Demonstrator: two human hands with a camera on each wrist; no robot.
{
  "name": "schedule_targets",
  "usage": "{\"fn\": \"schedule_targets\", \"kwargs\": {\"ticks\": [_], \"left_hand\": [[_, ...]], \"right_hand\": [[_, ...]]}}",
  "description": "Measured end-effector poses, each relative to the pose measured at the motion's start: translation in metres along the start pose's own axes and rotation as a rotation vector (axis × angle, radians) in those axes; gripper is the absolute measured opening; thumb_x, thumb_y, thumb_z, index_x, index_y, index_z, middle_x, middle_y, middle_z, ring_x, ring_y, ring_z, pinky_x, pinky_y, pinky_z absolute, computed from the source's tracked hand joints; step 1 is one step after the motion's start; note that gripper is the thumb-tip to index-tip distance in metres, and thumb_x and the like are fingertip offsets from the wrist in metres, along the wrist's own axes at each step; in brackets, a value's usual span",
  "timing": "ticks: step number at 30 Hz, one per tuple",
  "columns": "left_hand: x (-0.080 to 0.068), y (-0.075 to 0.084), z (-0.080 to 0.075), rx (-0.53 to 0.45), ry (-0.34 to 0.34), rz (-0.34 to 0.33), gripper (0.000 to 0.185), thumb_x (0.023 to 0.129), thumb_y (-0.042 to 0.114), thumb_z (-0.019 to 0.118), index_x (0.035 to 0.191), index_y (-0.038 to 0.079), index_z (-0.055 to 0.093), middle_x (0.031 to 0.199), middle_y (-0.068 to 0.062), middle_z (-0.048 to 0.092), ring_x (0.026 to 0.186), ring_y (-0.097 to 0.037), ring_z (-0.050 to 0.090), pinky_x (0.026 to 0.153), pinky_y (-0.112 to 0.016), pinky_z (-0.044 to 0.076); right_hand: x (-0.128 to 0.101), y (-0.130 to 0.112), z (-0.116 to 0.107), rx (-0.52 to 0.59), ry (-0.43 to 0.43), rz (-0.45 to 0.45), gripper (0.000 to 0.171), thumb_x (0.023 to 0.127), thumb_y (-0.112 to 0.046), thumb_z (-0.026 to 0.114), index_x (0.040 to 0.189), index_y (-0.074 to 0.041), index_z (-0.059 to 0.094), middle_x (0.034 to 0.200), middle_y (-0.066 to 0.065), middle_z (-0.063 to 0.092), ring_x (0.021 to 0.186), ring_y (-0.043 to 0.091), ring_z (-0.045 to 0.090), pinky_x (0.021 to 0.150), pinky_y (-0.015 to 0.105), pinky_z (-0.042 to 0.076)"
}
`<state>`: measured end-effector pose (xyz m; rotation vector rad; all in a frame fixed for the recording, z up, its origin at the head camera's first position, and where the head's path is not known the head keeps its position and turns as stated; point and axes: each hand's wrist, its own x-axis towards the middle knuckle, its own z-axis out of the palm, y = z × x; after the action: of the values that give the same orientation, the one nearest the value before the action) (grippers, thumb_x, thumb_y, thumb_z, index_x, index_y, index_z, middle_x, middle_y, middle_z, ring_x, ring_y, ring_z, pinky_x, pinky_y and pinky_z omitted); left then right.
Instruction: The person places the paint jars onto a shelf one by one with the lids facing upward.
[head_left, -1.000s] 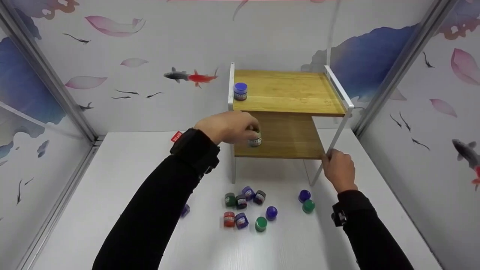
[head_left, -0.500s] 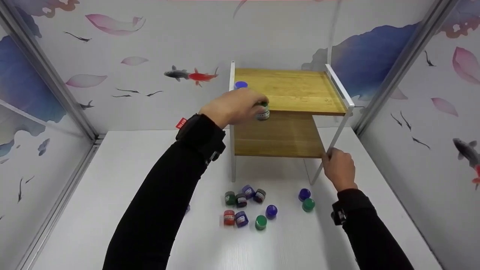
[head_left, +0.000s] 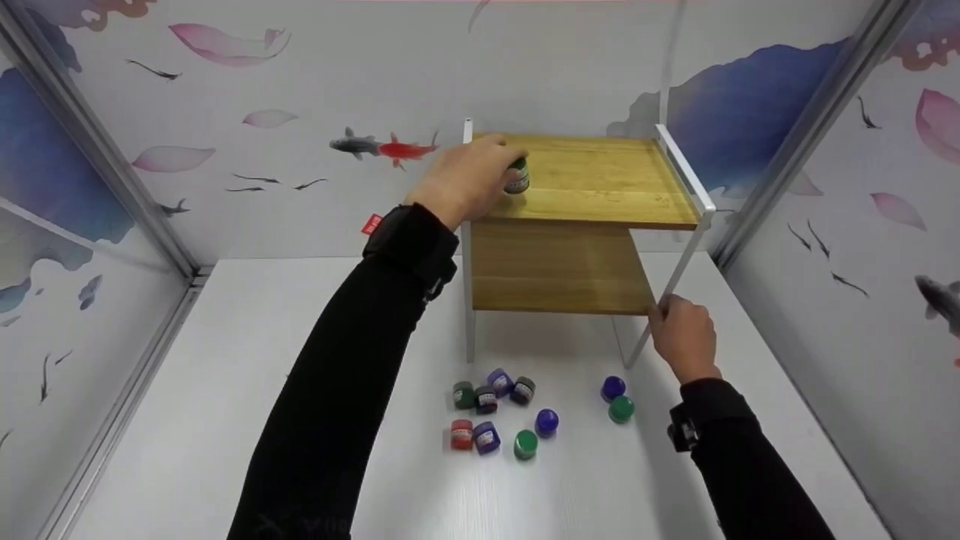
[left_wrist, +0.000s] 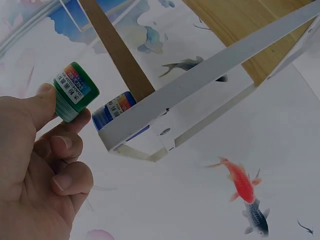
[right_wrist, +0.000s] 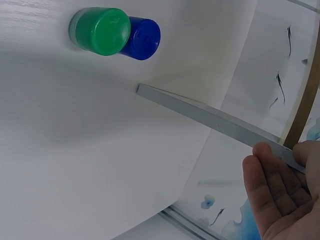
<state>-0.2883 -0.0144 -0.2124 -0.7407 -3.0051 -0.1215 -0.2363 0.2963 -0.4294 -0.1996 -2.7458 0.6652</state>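
Observation:
My left hand (head_left: 469, 180) pinches a small green paint jar (head_left: 517, 177) between thumb and fingers, over the left part of the rack's upper wooden shelf (head_left: 592, 180). In the left wrist view the green jar's printed label faces the camera, and a blue paint jar (left_wrist: 114, 110) stands close by behind the rack's white side bar (left_wrist: 210, 70). That blue jar is hidden behind my hand in the head view. My right hand (head_left: 684, 337) holds the rack's white front right leg (right_wrist: 210, 117), thumb and fingers on either side, level with the lower shelf (head_left: 559, 270).
Several paint jars lie or stand on the white floor before the rack, among them a red jar (head_left: 462, 435), a dark jar (head_left: 523, 390) and a green-lidded jar (head_left: 525, 445). A blue-lidded jar (head_left: 613, 388) and another green-lidded jar (head_left: 621, 409) stand by the right leg.
My left hand has raised the green jar from in front of the lower shelf to over the upper shelf, covering the blue jar there. The right hand has stayed on the leg.

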Motion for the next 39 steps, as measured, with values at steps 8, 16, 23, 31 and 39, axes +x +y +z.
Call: {"fn": "schedule_targets", "kwargs": {"ticks": [8,16,23,31,39], "left_hand": [[0.012,0.003,0.009,0.063,0.022,-0.016,0.04,0.105,0.032,0.04,0.144,0.022,0.044,0.141,-0.004,0.049,0.125,-0.022,0.053,0.1,-0.039,0.047],[0.016,0.004,0.013,0.103,0.02,-0.024,0.035,0.105,0.028,0.041,0.137,0.018,0.05,0.133,-0.006,0.053,0.119,-0.023,0.055,0.097,-0.041,0.048],[0.018,0.006,0.015,0.146,0.027,-0.045,0.034,0.104,0.027,0.043,0.135,0.017,0.053,0.135,-0.006,0.052,0.119,-0.025,0.056,0.096,-0.04,0.05],[0.02,0.007,0.021,0.134,0.082,-0.057,0.032,0.104,0.027,0.046,0.132,0.015,0.056,0.133,-0.006,0.053,0.113,-0.025,0.059,0.093,-0.041,0.051],[0.02,0.009,0.022,0.113,0.114,-0.081,0.029,0.104,0.028,0.045,0.124,0.015,0.061,0.123,-0.005,0.059,0.107,-0.022,0.06,0.091,-0.039,0.051]], "right_hand": [[-0.001,0.002,-0.001,0.008,-0.007,0.001,0.025,0.097,-0.015,0.056,0.085,0.005,0.064,0.076,0.022,0.067,0.067,0.033,0.065,0.059,0.042,0.048],[-0.001,0.002,0.001,0.016,0.019,-0.006,0.024,0.096,-0.015,0.057,0.084,0.005,0.064,0.075,0.022,0.067,0.068,0.035,0.066,0.059,0.044,0.048],[0.0,0.003,0.004,0.016,0.038,-0.037,0.027,0.096,-0.015,0.055,0.081,0.005,0.065,0.072,0.023,0.067,0.065,0.035,0.066,0.057,0.044,0.049],[0.001,0.004,0.004,0.003,0.034,-0.025,0.027,0.097,-0.015,0.055,0.084,0.007,0.065,0.076,0.025,0.067,0.069,0.038,0.067,0.06,0.047,0.05],[0.002,0.004,0.005,0.002,0.037,-0.012,0.026,0.096,-0.015,0.055,0.084,0.006,0.065,0.077,0.024,0.068,0.071,0.038,0.067,0.062,0.048,0.05]]}}
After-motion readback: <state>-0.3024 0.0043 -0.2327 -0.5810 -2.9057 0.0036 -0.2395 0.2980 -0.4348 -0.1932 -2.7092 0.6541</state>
